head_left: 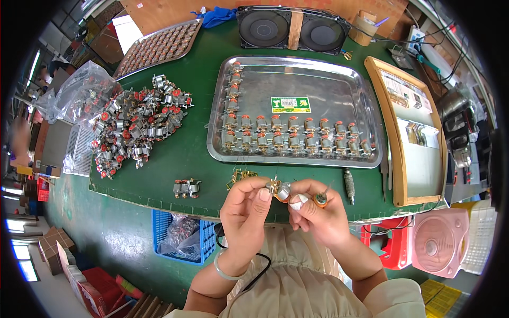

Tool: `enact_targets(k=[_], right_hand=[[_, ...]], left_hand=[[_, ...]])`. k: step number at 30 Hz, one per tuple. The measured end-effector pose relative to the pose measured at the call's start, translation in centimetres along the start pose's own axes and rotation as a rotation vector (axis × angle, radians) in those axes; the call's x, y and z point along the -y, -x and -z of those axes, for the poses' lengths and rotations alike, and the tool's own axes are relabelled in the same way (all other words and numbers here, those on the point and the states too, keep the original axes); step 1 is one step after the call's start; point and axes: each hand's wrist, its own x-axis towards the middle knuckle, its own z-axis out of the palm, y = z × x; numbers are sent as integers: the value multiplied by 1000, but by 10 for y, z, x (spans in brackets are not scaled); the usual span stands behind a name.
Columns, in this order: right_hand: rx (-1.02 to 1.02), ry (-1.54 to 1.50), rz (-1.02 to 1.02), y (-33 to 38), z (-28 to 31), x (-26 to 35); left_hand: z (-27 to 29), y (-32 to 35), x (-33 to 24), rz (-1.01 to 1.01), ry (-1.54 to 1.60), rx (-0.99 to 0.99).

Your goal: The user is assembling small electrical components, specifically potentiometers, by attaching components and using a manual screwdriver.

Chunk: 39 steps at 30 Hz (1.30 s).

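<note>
Just beyond the table's front edge, my left hand (248, 208) pinches a small electric motor (283, 192), silver with an orange-red end, between thumb and fingertips. A brass-coloured metal piece (274, 185) shows at its tip. My right hand (321, 214) is closed beside it, its fingertips close to the motor; a white wrap (298, 201) covers one of its digits. Held in that hand is an orange-rimmed round thing (320, 200) with a thin pointed tip; its kind is unclear. Behind my left hand lie brass-coloured brackets (242, 177). A few motors (186, 188) sit to the left.
Several motors stand in rows on a metal tray (328, 71). A motor heap (138, 124) lies left, with a fuller tray (159, 47) behind. Two black fans (293, 31) stand at the back. Right are a wooden-framed box (405, 132) and a grey-handled tool (349, 185). A blue basket (183, 238) stands below.
</note>
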Motion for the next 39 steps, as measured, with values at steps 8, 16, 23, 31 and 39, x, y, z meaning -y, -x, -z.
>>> enact_targets(k=[8,16,23,31,39], right_hand=[[-581,1467,554,26,33,39],[-724,1641,337,32,46,45],[-588,1741,249,36,63,43],[-219,1304,674,31,28,29],[-192,1325,913,6,13,9]], left_hand=[[13,-10,-4,63,20,8],[17,-15,-7,130,104,26],[23,-15,-3,166,169,39],[11,-13,-2,180,129,10],[6,-12,-1,208,152,25]])
